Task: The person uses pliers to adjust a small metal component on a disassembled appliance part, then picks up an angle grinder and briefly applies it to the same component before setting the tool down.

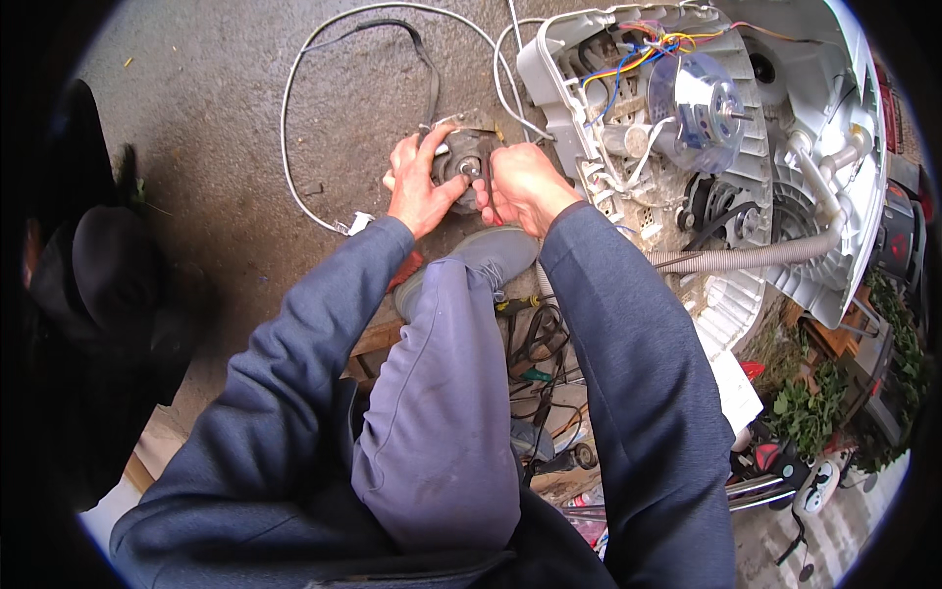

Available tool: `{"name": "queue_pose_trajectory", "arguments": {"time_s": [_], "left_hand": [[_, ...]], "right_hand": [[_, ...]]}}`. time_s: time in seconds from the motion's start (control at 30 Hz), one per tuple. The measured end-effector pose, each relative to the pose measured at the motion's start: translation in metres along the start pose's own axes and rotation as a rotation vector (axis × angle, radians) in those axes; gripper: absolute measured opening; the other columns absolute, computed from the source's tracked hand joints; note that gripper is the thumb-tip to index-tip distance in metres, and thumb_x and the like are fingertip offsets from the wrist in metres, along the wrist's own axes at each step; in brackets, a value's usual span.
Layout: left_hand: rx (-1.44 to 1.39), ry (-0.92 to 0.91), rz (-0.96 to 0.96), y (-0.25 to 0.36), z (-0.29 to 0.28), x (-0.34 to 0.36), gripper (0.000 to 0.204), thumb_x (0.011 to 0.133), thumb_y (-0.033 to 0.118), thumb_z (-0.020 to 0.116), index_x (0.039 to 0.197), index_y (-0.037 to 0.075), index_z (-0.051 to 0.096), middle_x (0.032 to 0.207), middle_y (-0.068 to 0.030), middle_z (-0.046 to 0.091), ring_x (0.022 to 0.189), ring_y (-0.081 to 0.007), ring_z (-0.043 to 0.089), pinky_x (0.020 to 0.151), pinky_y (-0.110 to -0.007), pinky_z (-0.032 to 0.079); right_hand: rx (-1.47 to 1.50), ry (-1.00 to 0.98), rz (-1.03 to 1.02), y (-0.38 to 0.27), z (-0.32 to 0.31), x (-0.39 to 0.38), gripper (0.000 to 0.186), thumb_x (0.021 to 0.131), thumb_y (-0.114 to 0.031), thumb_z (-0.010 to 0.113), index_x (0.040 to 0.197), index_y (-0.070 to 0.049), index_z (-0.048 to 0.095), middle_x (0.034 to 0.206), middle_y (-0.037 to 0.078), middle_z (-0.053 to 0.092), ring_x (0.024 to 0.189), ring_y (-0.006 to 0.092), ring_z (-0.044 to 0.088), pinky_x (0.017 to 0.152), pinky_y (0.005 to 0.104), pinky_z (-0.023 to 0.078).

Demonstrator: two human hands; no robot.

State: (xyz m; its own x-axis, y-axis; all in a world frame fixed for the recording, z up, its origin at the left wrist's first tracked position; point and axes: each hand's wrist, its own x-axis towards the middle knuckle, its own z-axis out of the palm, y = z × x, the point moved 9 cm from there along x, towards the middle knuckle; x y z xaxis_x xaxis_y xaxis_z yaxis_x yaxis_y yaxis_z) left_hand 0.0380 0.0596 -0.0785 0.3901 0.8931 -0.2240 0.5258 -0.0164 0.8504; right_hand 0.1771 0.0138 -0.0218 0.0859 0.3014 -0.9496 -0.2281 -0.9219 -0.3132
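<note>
A round grey metal part point(461, 149) with a central shaft sits just beyond my grey shoe point(505, 255). My left hand point(422, 187) grips it from the left, fingers over its top and thumb near the middle. My right hand point(520, 187) is closed on a dark tool with a bit of red on its handle point(495, 211), held against the part's right side beside the shaft; the tool's tip is hard to make out.
An opened white appliance housing point(554, 59) with coloured wires, a clear bowl and a hose point(746, 257) fills the right. Cables loop on the concrete floor point(196, 294); tangled cords and tools lie under me. A dark-clothed person point(128, 275) is at left, plants point(810, 393) at right.
</note>
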Motion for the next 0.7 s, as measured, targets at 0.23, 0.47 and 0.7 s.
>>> {"name": "queue_pose_trajectory", "arguments": {"time_s": [0.23, 0.47, 0.7], "left_hand": [[-0.006, -0.007, -0.004, 0.003, -0.003, -0.001, 0.079, 0.077, 0.028, 0.08, 0.15, 0.026, 0.051, 0.146, -0.0269, 0.046, 0.143, -0.0472, 0.033, 0.116, -0.062, 0.028], [-0.004, -0.002, 0.008, 0.003, -0.002, 0.0, 0.079, 0.077, 0.028, 0.081, 0.15, 0.025, 0.05, 0.145, -0.0267, 0.046, 0.142, -0.0473, 0.035, 0.116, -0.062, 0.028], [-0.022, -0.018, 0.02, 0.006, -0.003, -0.001, 0.079, 0.078, 0.028, 0.082, 0.15, 0.021, 0.05, 0.147, -0.0262, 0.046, 0.141, -0.0478, 0.035, 0.118, -0.059, 0.03]], "right_hand": [[-0.105, 0.038, -0.012, -0.005, 0.001, -0.007, 0.024, 0.107, -0.014, 0.039, 0.105, 0.005, 0.055, 0.079, 0.013, 0.062, 0.059, 0.0209, 0.06, 0.049, 0.0377, 0.052], [-0.247, 0.122, -0.032, -0.015, -0.006, -0.004, 0.022, 0.1, -0.007, 0.05, 0.088, 0.007, 0.063, 0.063, 0.014, 0.061, 0.046, 0.0249, 0.058, 0.043, 0.0405, 0.049], [-0.366, 0.128, -0.045, -0.017, -0.011, -0.001, 0.021, 0.097, -0.007, 0.055, 0.086, 0.008, 0.066, 0.064, 0.014, 0.063, 0.049, 0.024, 0.062, 0.043, 0.0398, 0.051]]}}
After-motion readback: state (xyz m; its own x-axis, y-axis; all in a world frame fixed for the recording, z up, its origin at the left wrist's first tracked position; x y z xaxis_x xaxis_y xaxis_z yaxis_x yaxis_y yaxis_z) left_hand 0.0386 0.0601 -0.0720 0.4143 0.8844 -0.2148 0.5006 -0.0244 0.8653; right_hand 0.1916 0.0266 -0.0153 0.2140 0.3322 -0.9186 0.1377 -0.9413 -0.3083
